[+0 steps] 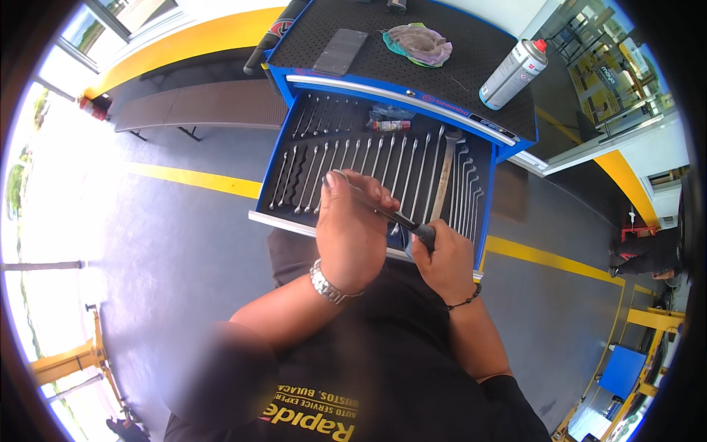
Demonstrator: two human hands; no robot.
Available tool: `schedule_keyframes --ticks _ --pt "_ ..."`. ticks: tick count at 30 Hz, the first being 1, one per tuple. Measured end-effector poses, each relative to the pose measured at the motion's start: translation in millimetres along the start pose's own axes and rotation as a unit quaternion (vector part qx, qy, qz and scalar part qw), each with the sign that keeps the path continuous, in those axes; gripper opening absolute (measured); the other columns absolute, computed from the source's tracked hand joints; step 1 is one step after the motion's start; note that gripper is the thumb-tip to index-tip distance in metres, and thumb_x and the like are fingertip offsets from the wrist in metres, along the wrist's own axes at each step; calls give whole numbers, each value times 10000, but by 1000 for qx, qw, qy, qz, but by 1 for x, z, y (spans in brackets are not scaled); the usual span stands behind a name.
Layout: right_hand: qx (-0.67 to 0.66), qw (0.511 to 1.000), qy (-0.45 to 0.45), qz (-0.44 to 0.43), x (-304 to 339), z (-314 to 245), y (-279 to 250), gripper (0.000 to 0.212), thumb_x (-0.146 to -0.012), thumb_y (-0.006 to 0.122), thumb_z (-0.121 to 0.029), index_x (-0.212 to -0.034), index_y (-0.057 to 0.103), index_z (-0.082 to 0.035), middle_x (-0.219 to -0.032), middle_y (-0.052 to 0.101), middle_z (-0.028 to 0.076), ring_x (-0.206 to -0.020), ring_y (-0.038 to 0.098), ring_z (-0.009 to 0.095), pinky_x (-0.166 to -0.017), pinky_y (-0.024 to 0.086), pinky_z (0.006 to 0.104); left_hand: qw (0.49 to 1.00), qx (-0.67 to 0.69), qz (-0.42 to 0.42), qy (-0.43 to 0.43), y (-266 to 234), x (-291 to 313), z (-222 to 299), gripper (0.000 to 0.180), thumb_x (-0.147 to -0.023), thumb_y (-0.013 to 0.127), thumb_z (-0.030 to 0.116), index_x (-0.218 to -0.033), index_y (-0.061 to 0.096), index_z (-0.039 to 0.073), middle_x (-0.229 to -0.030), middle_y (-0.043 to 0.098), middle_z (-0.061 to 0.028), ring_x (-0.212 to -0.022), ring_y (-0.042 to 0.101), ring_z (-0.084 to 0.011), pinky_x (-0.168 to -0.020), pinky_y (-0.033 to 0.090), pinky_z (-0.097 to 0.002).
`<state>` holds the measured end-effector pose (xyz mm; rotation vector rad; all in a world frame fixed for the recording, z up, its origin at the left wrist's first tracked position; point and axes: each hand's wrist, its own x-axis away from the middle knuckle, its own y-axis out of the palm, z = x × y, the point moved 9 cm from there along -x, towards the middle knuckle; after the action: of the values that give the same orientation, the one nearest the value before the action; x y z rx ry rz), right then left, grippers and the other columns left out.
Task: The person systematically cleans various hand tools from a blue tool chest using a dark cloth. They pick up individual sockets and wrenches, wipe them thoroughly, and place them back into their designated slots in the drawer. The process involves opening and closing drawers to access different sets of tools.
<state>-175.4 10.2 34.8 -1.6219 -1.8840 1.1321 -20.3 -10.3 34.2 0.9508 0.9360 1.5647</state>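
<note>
In front of my body, above an open tool drawer, I hold a ratchet wrench with a metal shank and a dark grip. My left hand is closed around its head end, the thumb on top; the head itself is mostly hidden by the fingers. My right hand grips the handle end. Beneath the hands, several combination wrenches lie in rows in the drawer. A large open-end wrench and several offset wrenches lie at its right side.
On the blue cabinet's perforated top are a dark phone-like slab, a crumpled rag and a spray can with a red cap. A small tube lies in the drawer. A long bench stands at left.
</note>
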Motion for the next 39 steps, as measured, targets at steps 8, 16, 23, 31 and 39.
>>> schedule_keyframes --ticks 8,16,23,31,39 --pt "-32 981 -44 -187 1 7 24 277 -892 637 -285 -841 566 -22 -719 637 185 -657 625 402 -590 495 475 877 -423 -91 -211 -61 -3 -54 233 -1032 470 136 -1186 584 4 -978 641 -42 -880 599 -107 -807 486 -279" --pt "-24 962 -54 -268 -6 14 58 328 -915 620 -317 -811 558 -13 -706 618 199 -682 613 424 -600 476 469 923 -337 -26 -186 -116 -9 -51 190 -1017 509 144 -1111 601 6 -948 659 -60 -864 623 -144 -816 502 -311" --pt "-208 950 -26 -231 0 30 64 431 -931 586 -405 -728 583 -24 -644 596 200 -623 612 398 -563 466 452 952 -209 6 -226 -118 -7 -61 161 -1012 502 127 -1115 586 36 -977 634 -44 -906 616 -155 -826 507 -329" --pt "-40 977 19 -211 11 62 66 465 -941 595 -423 -714 602 -17 -591 572 163 -557 591 317 -551 459 375 879 -470 -22 -84 -136 -29 -43 174 -1006 512 116 -1055 598 -27 -874 652 -68 -796 630 -130 -731 514 -289" --pt "-467 852 236 -33 63 157 83 381 -1013 545 -350 -962 675 4 -773 631 -35 -675 539 40 -628 442 210 287 -956 -39 45 -195 -115 69 353 -887 531 113 -1217 592 2 -990 662 -197 -947 632 -380 -852 508 -467"
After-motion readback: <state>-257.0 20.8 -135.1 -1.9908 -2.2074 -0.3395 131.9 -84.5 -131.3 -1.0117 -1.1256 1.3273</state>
